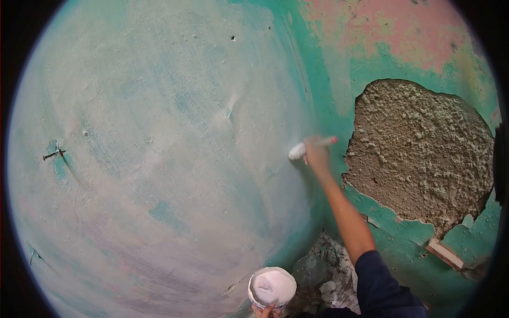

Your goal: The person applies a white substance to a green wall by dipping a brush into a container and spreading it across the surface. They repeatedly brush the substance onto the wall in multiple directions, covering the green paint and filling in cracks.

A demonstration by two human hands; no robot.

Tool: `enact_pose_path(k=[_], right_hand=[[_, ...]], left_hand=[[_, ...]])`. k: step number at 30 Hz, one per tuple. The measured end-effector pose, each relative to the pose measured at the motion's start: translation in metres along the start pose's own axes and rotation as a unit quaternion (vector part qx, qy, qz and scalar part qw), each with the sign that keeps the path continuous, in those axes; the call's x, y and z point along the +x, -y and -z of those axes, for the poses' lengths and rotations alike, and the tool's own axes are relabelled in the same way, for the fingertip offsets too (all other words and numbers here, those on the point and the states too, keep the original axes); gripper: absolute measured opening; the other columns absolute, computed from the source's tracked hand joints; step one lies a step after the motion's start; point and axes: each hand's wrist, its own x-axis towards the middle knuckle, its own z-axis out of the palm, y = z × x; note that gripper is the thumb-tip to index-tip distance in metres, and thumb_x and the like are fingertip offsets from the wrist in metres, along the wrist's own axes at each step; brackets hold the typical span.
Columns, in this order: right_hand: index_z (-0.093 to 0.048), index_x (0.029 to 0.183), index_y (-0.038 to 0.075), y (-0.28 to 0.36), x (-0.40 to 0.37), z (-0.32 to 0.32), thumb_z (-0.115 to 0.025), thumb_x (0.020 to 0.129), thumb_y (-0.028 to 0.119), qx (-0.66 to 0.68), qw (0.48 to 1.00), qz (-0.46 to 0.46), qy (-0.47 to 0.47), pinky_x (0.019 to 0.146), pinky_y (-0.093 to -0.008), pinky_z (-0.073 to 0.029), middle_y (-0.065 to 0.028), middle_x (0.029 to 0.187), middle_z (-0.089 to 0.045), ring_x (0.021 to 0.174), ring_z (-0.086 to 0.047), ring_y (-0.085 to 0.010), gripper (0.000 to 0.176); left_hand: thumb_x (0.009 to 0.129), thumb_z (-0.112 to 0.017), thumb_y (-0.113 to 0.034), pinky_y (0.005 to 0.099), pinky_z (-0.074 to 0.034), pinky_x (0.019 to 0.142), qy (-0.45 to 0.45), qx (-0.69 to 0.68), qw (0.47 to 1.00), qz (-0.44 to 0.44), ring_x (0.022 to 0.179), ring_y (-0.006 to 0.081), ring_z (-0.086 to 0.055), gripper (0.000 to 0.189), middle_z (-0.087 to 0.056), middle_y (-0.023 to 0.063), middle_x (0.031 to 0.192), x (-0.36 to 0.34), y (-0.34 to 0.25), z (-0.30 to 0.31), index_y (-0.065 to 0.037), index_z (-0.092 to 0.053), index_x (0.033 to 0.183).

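My right hand (317, 157) is closed around the handle of a paintbrush (298, 151), its white-coated bristles pointing left at the wall. The bristles are right at the painted wall (212, 159), close to the corner, and the hand is slightly blurred. At the bottom, my left hand (264, 311) grips a round tub of white paint (287, 286) by its near rim, with the thumb showing at the edge. Most of that hand is hidden below the tub and the frame edge. White paint, streaky over teal and blue, covers much of the wall.
A bent nail (54, 154) sticks out of the wall at left. On the right, a teal and pink wall (339, 79) has a large patch of bare rough plaster (419, 153), with a broken strip (445, 254) below. White-spattered clutter (331, 265) lies beyond the tub.
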Motion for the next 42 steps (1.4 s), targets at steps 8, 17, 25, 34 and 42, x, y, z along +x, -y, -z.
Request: enact_pose_path(k=[8,17,25,34,42], right_hand=[[-0.056,0.097,0.004,0.232,0.023,-0.031,-0.053,0.091,0.031,0.013,0.965,0.263,-0.007,0.059,-0.0345,-0.053,-0.0128,0.079,-0.065,0.062,-0.064,-0.0206,0.027],[-0.051,0.107,0.007,-0.010,-0.059,-0.055,-0.051,0.095,0.027,0.241,0.953,0.177,-0.042,0.072,-0.0311,-0.048,-0.0068,0.094,-0.061,0.085,-0.059,-0.0163,0.023],[-0.057,0.096,0.005,-0.087,-0.103,-0.029,-0.060,0.086,0.018,0.086,0.995,-0.053,-0.011,0.049,-0.0308,-0.047,-0.0100,0.077,-0.063,0.059,-0.062,-0.0214,0.017],[-0.059,0.097,0.006,0.178,-0.065,-0.060,-0.059,0.087,0.022,0.140,0.965,0.219,0.025,0.061,-0.0359,-0.053,-0.0161,0.082,-0.068,0.074,-0.068,-0.0247,0.019],[-0.051,0.104,0.005,-0.055,-0.129,-0.070,-0.053,0.095,0.020,0.247,0.965,0.085,-0.022,0.053,-0.0242,-0.046,-0.0087,0.088,-0.064,0.069,-0.060,-0.0123,0.017]], left_hand=[[0.088,-0.057,-0.008,0.0394,-0.055,0.088,-0.033,-0.078,0.995,-0.048,0.114,0.0272,-0.055,0.065,-0.049,0.0149,0.132,-0.012,-0.007,-0.017,-0.011,-0.028,0.146],[0.088,-0.058,-0.010,0.0354,-0.051,0.090,-0.084,-0.045,0.994,-0.046,0.118,0.0265,-0.052,0.065,-0.049,0.0129,0.133,-0.007,0.002,0.000,-0.008,-0.028,0.146],[0.089,-0.058,-0.012,0.0363,-0.049,0.094,-0.055,-0.048,0.995,-0.063,0.119,0.0263,-0.053,0.062,-0.050,0.0122,0.134,-0.004,0.003,0.006,-0.007,-0.032,0.145],[0.091,-0.058,-0.014,0.0363,-0.048,0.094,-0.060,-0.046,0.996,-0.045,0.117,0.0257,-0.053,0.062,-0.051,0.0111,0.133,-0.014,-0.001,-0.006,-0.006,-0.031,0.146],[0.092,-0.057,-0.020,0.0349,-0.052,0.088,-0.026,-0.031,0.997,-0.070,0.110,0.0243,-0.057,0.059,-0.054,0.0107,0.128,-0.016,0.007,0.009,-0.007,-0.032,0.145]])
